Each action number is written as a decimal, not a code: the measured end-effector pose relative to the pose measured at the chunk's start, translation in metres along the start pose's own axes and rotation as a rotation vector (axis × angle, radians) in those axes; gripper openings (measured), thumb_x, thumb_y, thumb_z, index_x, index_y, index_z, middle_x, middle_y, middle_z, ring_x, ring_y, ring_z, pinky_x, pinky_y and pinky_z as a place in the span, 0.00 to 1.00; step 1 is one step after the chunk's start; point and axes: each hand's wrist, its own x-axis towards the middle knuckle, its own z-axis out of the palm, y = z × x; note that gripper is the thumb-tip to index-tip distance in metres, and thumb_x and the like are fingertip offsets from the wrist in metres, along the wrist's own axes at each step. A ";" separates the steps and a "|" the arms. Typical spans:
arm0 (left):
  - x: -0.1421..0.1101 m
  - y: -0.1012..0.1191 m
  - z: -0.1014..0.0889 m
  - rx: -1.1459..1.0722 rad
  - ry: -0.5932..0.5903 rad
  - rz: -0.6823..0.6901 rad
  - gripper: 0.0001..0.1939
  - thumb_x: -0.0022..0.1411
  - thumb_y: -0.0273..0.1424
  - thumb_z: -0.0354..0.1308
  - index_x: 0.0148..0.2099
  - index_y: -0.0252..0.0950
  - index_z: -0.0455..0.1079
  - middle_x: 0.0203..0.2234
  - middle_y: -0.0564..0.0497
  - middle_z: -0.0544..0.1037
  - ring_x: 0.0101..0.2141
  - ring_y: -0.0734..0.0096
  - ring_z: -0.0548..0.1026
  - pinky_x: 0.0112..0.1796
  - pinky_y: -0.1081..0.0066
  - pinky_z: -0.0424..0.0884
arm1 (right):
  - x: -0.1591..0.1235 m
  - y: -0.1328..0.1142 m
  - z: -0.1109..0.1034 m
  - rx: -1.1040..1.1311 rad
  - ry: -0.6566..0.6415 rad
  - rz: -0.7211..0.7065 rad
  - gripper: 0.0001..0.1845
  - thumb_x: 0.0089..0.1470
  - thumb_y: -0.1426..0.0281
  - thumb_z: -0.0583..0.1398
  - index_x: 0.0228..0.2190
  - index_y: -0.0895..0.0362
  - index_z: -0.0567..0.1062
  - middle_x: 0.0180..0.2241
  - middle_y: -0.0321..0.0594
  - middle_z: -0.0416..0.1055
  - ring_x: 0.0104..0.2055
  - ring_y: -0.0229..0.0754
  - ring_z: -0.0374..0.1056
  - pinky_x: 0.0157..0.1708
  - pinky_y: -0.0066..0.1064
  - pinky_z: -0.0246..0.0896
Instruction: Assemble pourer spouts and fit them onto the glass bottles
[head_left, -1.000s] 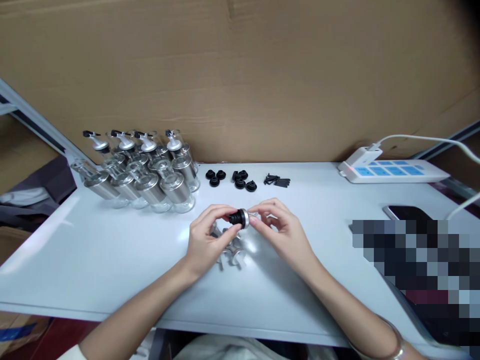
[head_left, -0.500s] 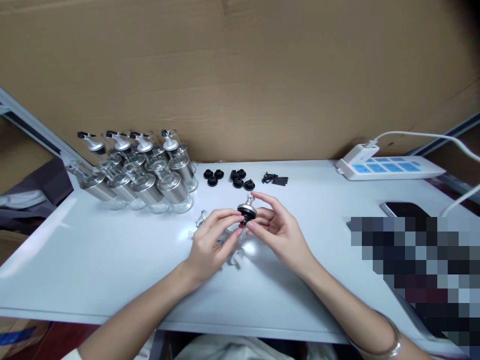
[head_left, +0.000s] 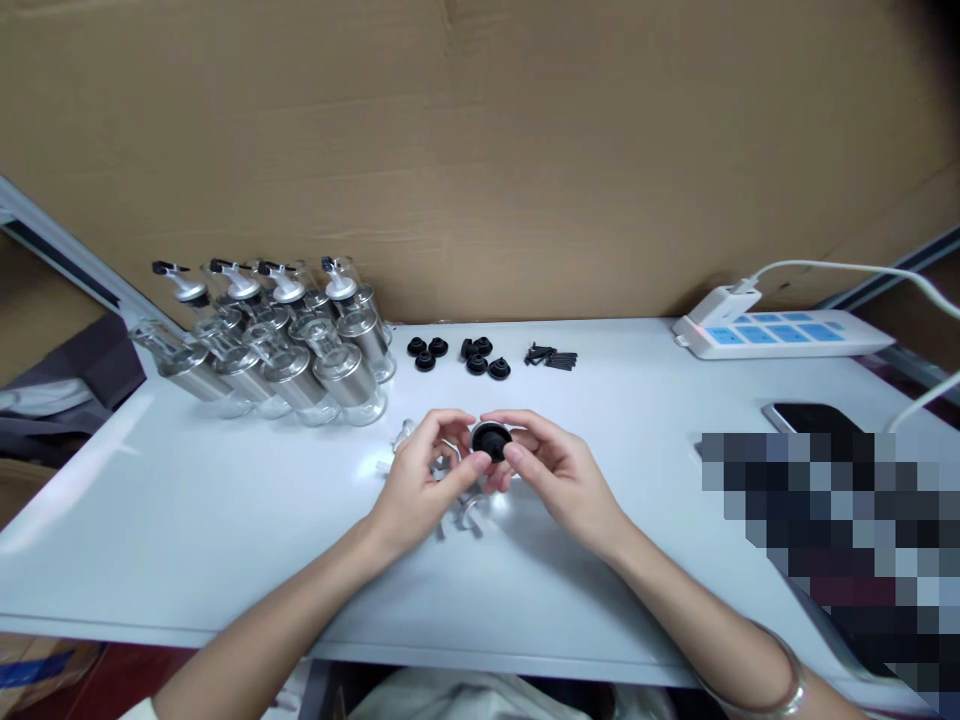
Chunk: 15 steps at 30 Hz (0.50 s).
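Both hands meet over the middle of the white table (head_left: pixel 225 520). My left hand (head_left: pixel 420 482) and my right hand (head_left: pixel 551 472) pinch a small pourer cap (head_left: pixel 491 440) between fingertips; its black stopper end faces me and hides most of its silver collar. Under and beside my left hand lie several loose clear-and-silver pourer parts (head_left: pixel 457 512). Further back lie a cluster of black stoppers (head_left: pixel 459 356) and a small pile of black pins (head_left: pixel 553 357).
Several glass bottles with steel bands and pourer tops (head_left: pixel 292 345) crowd the back left. A white and blue power strip (head_left: pixel 772 333) with cable sits back right, a dark phone (head_left: pixel 806 416) at the right. A cardboard wall (head_left: pixel 480 150) stands behind the table.
The cap was turned in my fingers: first held sideways, then spout up, and now its black stopper end points toward me. Both hands moved slightly lower.
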 end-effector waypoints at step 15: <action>-0.002 0.005 -0.003 0.023 -0.043 0.064 0.10 0.57 0.29 0.58 0.42 0.38 0.64 0.27 0.52 0.74 0.28 0.72 0.73 0.30 0.73 0.70 | -0.003 0.003 -0.003 -0.046 -0.119 -0.060 0.16 0.57 0.61 0.59 0.46 0.55 0.69 0.31 0.38 0.73 0.29 0.39 0.72 0.32 0.33 0.69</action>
